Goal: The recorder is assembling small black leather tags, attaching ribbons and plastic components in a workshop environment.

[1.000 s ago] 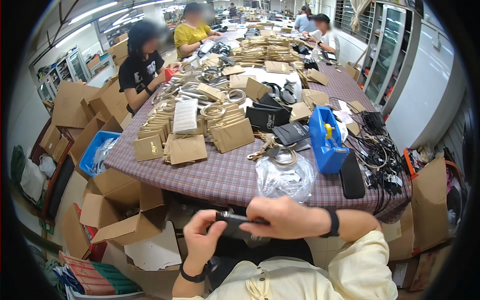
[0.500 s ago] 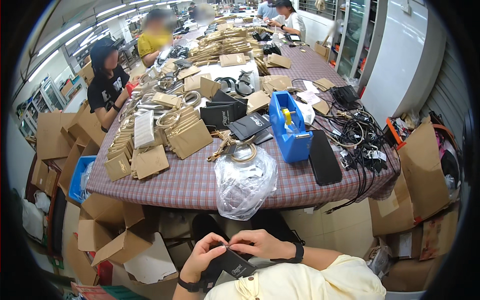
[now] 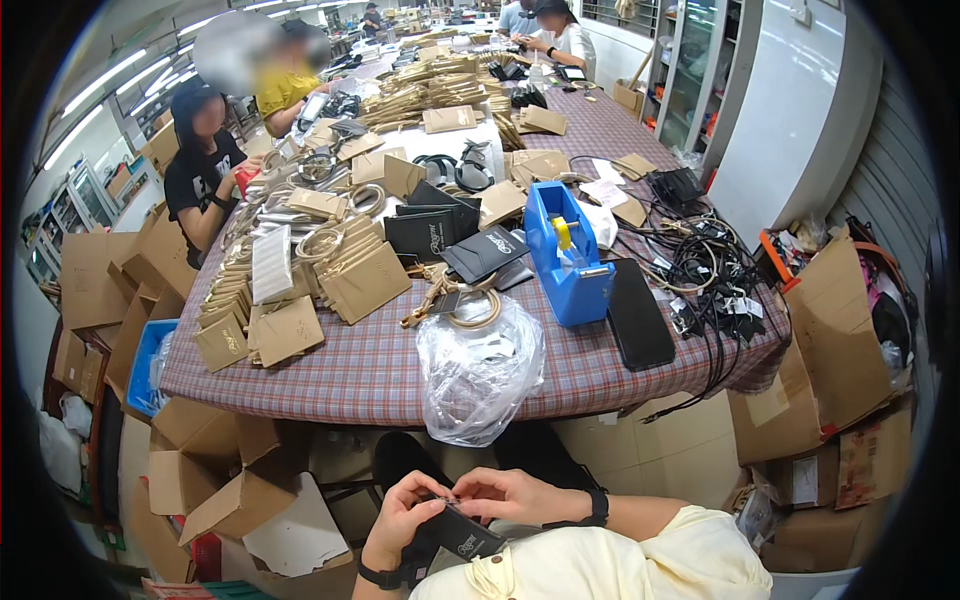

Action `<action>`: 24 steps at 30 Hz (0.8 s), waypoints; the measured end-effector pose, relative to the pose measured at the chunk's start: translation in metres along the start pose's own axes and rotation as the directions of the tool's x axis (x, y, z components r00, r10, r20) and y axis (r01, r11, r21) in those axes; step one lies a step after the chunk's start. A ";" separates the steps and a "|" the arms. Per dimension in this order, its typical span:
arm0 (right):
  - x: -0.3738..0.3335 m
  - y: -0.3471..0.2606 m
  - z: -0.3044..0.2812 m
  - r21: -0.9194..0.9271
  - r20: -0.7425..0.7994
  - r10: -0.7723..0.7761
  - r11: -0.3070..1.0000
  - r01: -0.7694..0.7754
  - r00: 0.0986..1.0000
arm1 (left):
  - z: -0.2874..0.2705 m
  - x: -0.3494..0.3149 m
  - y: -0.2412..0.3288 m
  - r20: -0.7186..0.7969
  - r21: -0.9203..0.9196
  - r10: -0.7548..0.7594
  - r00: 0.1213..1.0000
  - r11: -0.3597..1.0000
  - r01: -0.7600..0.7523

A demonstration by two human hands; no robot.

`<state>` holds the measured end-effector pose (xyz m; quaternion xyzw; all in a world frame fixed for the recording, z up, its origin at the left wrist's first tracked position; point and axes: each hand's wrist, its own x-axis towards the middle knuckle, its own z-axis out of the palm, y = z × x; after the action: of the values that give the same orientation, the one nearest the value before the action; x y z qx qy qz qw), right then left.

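Observation:
Over my lap I hold a small black pouch [image 3: 466, 538] with silver lettering on its front. My left hand [image 3: 408, 512] pinches its top corner between thumb and fingertips. Beside it, my right hand [image 3: 508, 494] is closed at the same top edge, the fingertips of both hands almost meeting. Something tiny may sit between the fingertips, but it is too small to make out. A crumpled clear plastic bag [image 3: 478, 375] hangs over the table edge in front of my hands. More black pouches [image 3: 484, 254] lie on the table behind it.
The checked tablecloth [image 3: 560, 378] carries stacked tan pouches [image 3: 366, 280], a blue tape dispenser [image 3: 566, 262], a black phone [image 3: 640, 315] and tangled black cables [image 3: 722, 290]. Open cardboard boxes [image 3: 215, 490] stand at the left, more cartons [image 3: 835, 345] at the right. Several people sit along the table.
Both hands stay on the pouch's top edge, with the fingers slightly shifted. The pouch looks tilted flatter. The table scene has slid a little left in view.

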<state>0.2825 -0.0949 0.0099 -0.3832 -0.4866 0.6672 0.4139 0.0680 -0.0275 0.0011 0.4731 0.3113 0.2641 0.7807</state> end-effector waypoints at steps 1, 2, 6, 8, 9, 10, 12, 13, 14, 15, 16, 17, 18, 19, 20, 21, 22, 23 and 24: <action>0.000 0.000 0.000 -0.036 0.020 0.015 0.999 -0.014 1.000 | -0.001 -0.001 -0.003 -0.016 -0.003 0.013 1.000 1.000 -0.013; 0.000 -0.001 0.000 -0.071 0.040 0.030 0.997 -0.027 0.999 | -0.001 -0.001 -0.005 -0.015 -0.009 0.013 1.000 1.000 -0.014; 0.000 0.005 0.001 -0.244 0.042 -0.047 0.968 0.056 0.998 | -0.003 0.000 -0.013 0.011 -0.042 0.033 0.999 0.999 -0.032; 0.002 -0.001 0.003 -0.285 0.010 -0.107 0.953 0.105 0.994 | -0.005 -0.001 -0.015 -0.013 -0.071 0.020 1.000 0.997 -0.021; 0.000 -0.002 0.004 -0.332 -0.024 -0.167 0.931 0.149 0.986 | -0.005 -0.001 -0.017 -0.028 -0.050 0.002 1.000 0.999 -0.004; 0.000 0.003 0.003 -0.298 -0.041 -0.114 0.950 0.097 0.993 | -0.004 -0.001 -0.018 -0.045 -0.028 -0.015 0.999 1.000 0.014; -0.001 0.005 0.000 -0.320 -0.022 -0.091 0.944 0.079 0.996 | -0.007 0.003 -0.019 -0.045 -0.018 -0.086 0.995 0.996 0.086; -0.002 0.005 0.000 -0.381 -0.032 -0.143 0.917 0.120 0.989 | -0.007 0.005 -0.018 -0.029 -0.029 -0.111 0.993 0.993 0.110; -0.003 0.009 -0.001 -0.372 -0.023 -0.137 0.921 0.119 0.990 | -0.006 0.005 -0.017 -0.011 -0.039 -0.134 0.991 0.990 0.134; -0.002 0.013 -0.004 -0.464 -0.018 -0.206 0.869 0.174 0.978 | -0.006 0.007 -0.015 -0.021 -0.041 -0.137 0.990 0.990 0.136; 0.000 0.015 -0.005 -0.552 -0.008 -0.275 0.803 0.225 0.961 | -0.006 0.009 -0.013 0.010 -0.063 -0.149 0.989 0.987 0.149; 0.000 0.012 -0.005 -0.555 -0.005 -0.288 0.798 0.237 0.958 | -0.005 0.011 -0.011 0.043 -0.085 -0.159 0.986 0.983 0.162; 0.001 0.010 -0.006 -0.554 -0.002 -0.287 0.798 0.238 0.958 | -0.003 0.013 -0.007 0.041 -0.086 -0.158 0.987 0.983 0.161; 0.002 0.007 -0.007 -0.611 -0.014 -0.321 0.752 0.246 0.947 | 0.001 0.014 -0.002 0.083 -0.073 -0.173 0.982 0.981 0.179; 0.003 0.004 -0.009 -0.667 -0.024 -0.356 0.702 0.251 0.934 | 0.003 0.016 0.001 0.126 -0.059 -0.187 0.974 0.979 0.195; 0.003 0.001 -0.009 -0.668 -0.023 -0.355 0.701 0.250 0.934 | 0.003 0.016 0.001 0.126 -0.061 -0.185 0.975 0.979 0.194; 0.002 -0.003 -0.009 -0.693 0.001 -0.375 0.668 0.271 0.927 | 0.002 0.017 0.001 0.140 0.054 -0.193 0.971 0.981 0.187; 0.002 -0.005 -0.009 -0.717 0.026 -0.394 0.633 0.291 0.919 | 0.002 0.018 0.001 0.152 0.167 -0.202 0.968 0.970 0.176; 0.001 -0.005 -0.011 -0.721 0.031 -0.392 0.628 0.292 0.919 | 0.005 0.020 0.003 0.153 0.163 -0.195 0.969 0.972 0.170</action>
<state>0.2927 -0.0898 0.0119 -0.4558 -0.7422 0.3084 0.3824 0.0843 -0.0149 0.0013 0.5200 0.3053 0.1262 0.7877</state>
